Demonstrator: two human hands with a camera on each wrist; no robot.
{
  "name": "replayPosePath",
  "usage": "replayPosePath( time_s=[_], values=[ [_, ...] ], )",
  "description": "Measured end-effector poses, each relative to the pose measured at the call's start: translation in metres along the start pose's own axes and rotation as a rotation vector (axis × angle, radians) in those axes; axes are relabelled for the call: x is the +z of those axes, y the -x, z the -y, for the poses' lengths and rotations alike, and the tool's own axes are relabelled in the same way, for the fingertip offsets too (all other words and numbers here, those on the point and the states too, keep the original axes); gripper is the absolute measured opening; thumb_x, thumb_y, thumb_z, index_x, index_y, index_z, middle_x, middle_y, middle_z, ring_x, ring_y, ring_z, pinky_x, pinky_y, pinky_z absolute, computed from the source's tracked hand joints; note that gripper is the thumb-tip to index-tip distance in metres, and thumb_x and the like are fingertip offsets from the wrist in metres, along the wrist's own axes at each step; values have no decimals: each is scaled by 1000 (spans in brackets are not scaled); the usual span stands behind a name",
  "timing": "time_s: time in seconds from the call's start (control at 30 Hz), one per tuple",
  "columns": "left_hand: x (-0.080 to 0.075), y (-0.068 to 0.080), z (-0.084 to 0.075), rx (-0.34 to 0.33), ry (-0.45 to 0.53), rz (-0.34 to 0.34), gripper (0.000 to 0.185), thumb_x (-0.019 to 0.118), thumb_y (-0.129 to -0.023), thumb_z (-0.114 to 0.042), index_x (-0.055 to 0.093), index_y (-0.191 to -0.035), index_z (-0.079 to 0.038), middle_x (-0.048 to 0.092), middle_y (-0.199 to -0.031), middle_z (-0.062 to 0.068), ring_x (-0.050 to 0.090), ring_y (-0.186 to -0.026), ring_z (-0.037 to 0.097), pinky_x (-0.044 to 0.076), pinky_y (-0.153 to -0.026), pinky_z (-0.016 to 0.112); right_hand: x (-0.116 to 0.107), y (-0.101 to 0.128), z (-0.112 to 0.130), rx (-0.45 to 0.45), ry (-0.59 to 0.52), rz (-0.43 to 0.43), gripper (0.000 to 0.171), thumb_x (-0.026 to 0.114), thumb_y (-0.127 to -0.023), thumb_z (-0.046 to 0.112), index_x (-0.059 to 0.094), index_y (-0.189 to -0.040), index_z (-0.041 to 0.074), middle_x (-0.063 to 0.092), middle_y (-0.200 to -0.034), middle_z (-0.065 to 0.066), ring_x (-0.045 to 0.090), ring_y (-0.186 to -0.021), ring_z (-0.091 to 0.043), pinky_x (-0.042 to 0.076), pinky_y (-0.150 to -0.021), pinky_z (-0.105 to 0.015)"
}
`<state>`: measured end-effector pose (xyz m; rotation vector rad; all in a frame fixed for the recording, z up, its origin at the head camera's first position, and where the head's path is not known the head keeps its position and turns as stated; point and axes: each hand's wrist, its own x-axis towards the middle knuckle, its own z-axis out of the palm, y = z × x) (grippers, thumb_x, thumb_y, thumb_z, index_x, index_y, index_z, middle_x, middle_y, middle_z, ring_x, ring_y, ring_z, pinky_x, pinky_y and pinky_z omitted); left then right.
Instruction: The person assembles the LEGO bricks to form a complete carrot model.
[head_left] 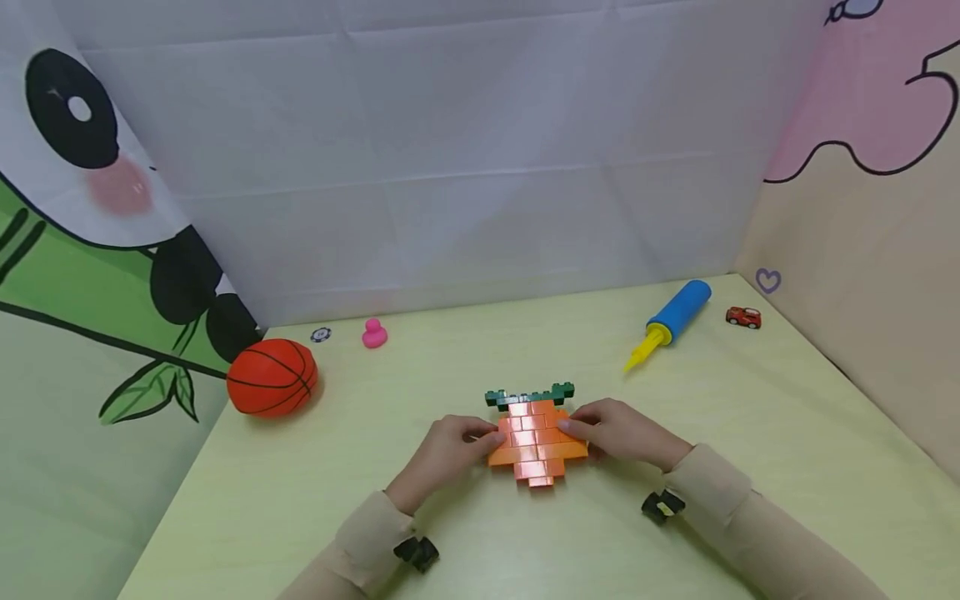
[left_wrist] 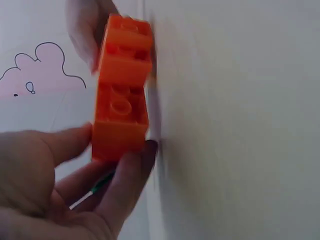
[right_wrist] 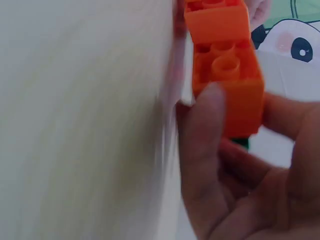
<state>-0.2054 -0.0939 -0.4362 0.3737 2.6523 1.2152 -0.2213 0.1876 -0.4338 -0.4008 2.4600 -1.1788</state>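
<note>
Between the two hands, at the near middle of the counter [head_left: 450,350], lying flat: an orange brick carrot [head_left: 537,443], green leaf bricks [head_left: 529,394] pointing away toward the back wall, narrow tip pointing toward the body. Long axis running near to far, so crossing the line from hand to hand. Left hand [head_left: 448,451] pinching the left edge, thumb and fingers [left_wrist: 131,176] curling around the orange bricks. Right hand [head_left: 621,432] pinching the right edge in the same way, one fingertip [right_wrist: 207,107] pressing on the studded side. Both hands touching the model, neither one nearer than the other. Staying well apart from all this: basketball [head_left: 272,377] at far left, blue and yellow pump [head_left: 670,322] at far right.
</note>
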Motion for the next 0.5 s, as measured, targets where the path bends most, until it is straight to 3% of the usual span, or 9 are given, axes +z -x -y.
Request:
replayPosePath(
  time_s=[0.17, 0.5],
  values=[
    [3, 2, -3, -13, 4, -41, 27, 67, -95, -39, 76, -109, -17, 71, -98, -8, 62, -90, 15, 55, -83, 35, 3, -3, -3, 39, -21, -35, 28, 63, -97, 40, 73, -100, 14, 63, -78, -3, 60, -66, -17, 51, -68, -30],
    [4, 2, -11, -30, -75, -55, 19, 71, -94, -30, 76, -103, -14, 68, -94, -5, 57, -83, 17, 53, -72, 31, -1, -4, -4, -27, -41, -40, 22, 66, -97, 30, 74, -102, 10, 65, -85, -2, 61, -72, -17, 55, -70, -31]
  ],
)
